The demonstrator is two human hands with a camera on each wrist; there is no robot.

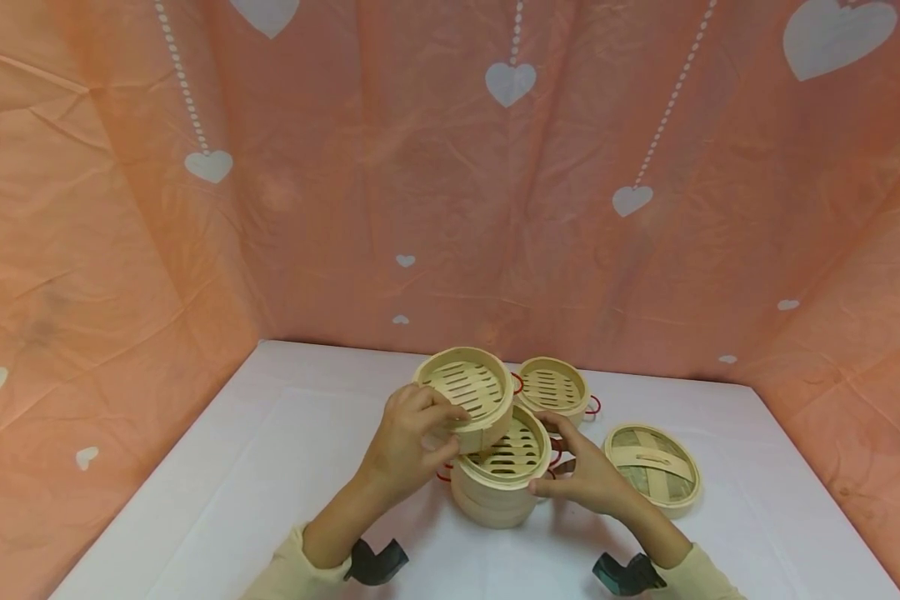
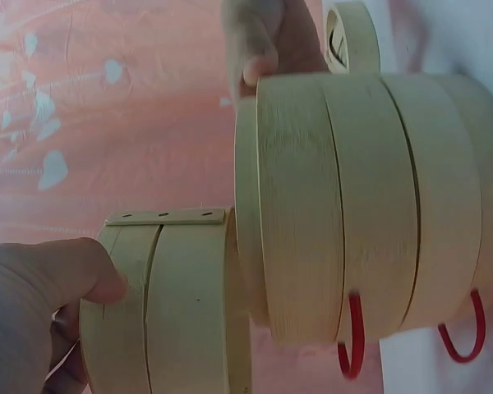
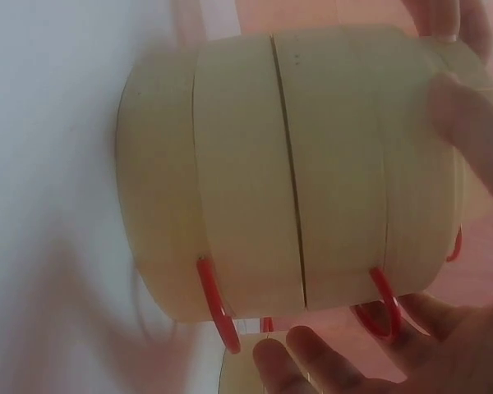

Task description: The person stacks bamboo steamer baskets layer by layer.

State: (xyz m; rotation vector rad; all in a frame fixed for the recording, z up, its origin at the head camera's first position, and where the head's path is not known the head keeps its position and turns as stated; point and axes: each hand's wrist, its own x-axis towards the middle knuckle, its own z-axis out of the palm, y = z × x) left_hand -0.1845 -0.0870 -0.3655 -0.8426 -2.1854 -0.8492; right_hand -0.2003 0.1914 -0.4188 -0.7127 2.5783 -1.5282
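On the tabletop (image 1: 232, 500), left to right: the left hand (image 1: 411, 435) pinches a slatted basket (image 1: 492, 429) by its rim, likely leaving its base free; below stands a basket stack (image 1: 495, 507); nearer the far edge, a rear basket (image 1: 551, 389); the right hand (image 1: 588, 477), thumb and fingers wide, holds the stack's rim, apparently steadying it; toward the right edge, a lid (image 1: 654, 468).

With our left hand (image 1: 412, 433) we grip a slatted bamboo steamer basket (image 1: 468, 386), tilted over a steamer stack (image 1: 497, 502). Our right hand (image 1: 591, 472) holds the stack's right side. Behind, we see another slatted basket (image 1: 549, 388); rightward, a woven lid (image 1: 654, 468) on the white tabletop (image 1: 195, 500).
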